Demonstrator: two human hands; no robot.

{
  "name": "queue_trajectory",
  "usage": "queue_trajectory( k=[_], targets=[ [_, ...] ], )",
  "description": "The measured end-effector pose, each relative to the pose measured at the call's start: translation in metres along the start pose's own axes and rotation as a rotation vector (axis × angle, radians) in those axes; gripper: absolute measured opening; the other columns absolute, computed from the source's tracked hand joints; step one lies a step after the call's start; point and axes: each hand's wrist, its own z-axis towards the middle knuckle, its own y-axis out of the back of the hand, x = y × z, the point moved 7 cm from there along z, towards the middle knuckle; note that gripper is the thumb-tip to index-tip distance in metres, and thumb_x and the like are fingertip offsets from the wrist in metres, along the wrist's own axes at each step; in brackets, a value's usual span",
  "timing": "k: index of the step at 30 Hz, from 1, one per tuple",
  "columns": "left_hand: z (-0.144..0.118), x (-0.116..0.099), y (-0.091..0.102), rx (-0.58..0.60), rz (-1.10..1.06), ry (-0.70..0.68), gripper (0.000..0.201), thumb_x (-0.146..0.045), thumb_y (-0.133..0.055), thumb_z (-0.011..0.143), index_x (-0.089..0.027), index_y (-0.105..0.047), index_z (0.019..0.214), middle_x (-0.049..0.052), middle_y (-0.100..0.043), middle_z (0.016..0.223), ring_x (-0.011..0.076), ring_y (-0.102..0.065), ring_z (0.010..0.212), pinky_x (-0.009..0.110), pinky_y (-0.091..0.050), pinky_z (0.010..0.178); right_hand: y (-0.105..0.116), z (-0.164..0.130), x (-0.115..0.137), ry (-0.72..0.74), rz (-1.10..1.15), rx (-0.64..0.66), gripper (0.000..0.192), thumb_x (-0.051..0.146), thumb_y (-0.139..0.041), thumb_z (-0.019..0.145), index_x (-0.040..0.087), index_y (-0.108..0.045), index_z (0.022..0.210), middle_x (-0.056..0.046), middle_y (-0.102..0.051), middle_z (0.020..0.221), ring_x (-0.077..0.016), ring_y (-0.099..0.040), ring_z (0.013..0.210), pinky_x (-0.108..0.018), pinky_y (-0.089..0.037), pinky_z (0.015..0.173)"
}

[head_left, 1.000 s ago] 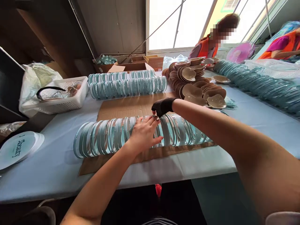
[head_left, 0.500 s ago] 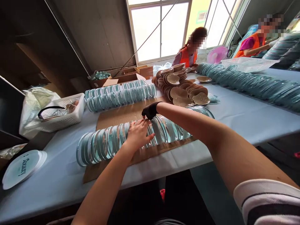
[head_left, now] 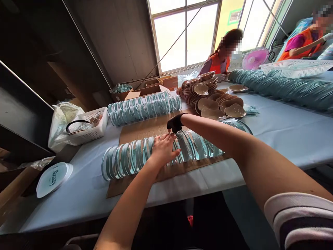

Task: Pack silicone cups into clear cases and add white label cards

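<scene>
A long row of clear, pale-blue-edged round packs (head_left: 122, 156) stands on edge along a cardboard sheet (head_left: 137, 133). Resting on top of this row is my bare left hand (head_left: 164, 149), its fingers stretched out and the thumb apart. My right hand (head_left: 174, 123), in a black fingerless glove, reaches across to the far top edge of the row, close by the left fingertips. Its fingers are bent downward and pressed together; whatever is between them is too small to make out.
Behind lie two more rows of packs (head_left: 145, 109) and heaped brown, pad-like pieces (head_left: 208, 104). A white basket (head_left: 91, 132) and printed round sheets (head_left: 54, 178) are at left. A long row (head_left: 286, 86) runs right, near a person in an orange vest (head_left: 217, 64).
The whole scene has shifted rightward in view as the camera turned left. Both hands stay at the same part of the row, with little visible movement.
</scene>
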Motion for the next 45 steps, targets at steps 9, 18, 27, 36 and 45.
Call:
queue_trajectory(
  k=[9, 18, 27, 36, 45],
  targets=[
    [0.0, 0.0, -0.002, 0.0, 0.002, 0.018, 0.047, -0.046, -0.056, 0.088, -0.024, -0.052, 0.13, 0.007, -0.056, 0.141, 0.026, -0.043, 0.137, 0.053, -0.027, 0.115, -0.008, -0.009, -0.015, -0.135, -0.009, 0.105, 0.046, 0.013, -0.065, 0.075, 0.005, -0.063, 0.12, 0.01, -0.043, 0.047, -0.0073, -0.037, 0.048, -0.025, -0.037, 0.057],
    [-0.001, -0.001, -0.001, -0.002, 0.01, -0.004, 0.049, -0.046, -0.058, 0.088, -0.024, -0.051, 0.131, 0.007, -0.057, 0.14, 0.0261, -0.045, 0.135, 0.052, -0.029, 0.114, -0.009, -0.001, -0.008, -0.054, 0.037, 0.158, 0.059, 0.018, -0.073, 0.063, 0.009, -0.066, 0.121, 0.005, -0.058, 0.057, -0.0085, -0.046, 0.052, -0.026, -0.042, 0.059],
    [-0.003, 0.001, -0.004, 0.006, 0.003, 0.007, 0.043, -0.044, -0.051, 0.092, -0.026, -0.051, 0.131, 0.004, -0.052, 0.146, 0.025, -0.044, 0.136, 0.05, -0.027, 0.114, -0.03, -0.089, 0.0, 0.208, 0.108, -0.396, 0.021, 0.014, -0.059, 0.071, 0.013, -0.073, 0.087, -0.004, -0.071, 0.075, -0.0125, -0.06, 0.064, -0.024, -0.045, 0.063],
    [-0.003, 0.004, -0.006, 0.049, 0.005, 0.018, 0.049, -0.045, -0.052, 0.091, -0.025, -0.049, 0.135, 0.005, -0.052, 0.146, 0.025, -0.043, 0.136, 0.048, -0.026, 0.115, -0.187, -0.141, 0.021, -0.06, -0.342, -0.663, 0.026, 0.021, -0.049, 0.093, 0.018, -0.074, 0.098, -0.011, -0.074, 0.097, -0.0185, -0.066, 0.077, -0.026, -0.039, 0.063],
    [0.019, -0.025, 0.009, 0.021, 0.016, -0.029, 0.06, -0.048, -0.048, 0.094, -0.017, -0.042, 0.145, 0.01, -0.036, 0.157, 0.026, -0.027, 0.147, 0.053, -0.017, 0.12, -0.055, -0.175, -0.039, -0.22, -0.216, -0.895, 0.035, 0.029, -0.044, 0.095, 0.017, -0.071, 0.114, -0.01, -0.074, 0.107, -0.0222, -0.068, 0.094, -0.03, -0.048, 0.079]
  ],
)
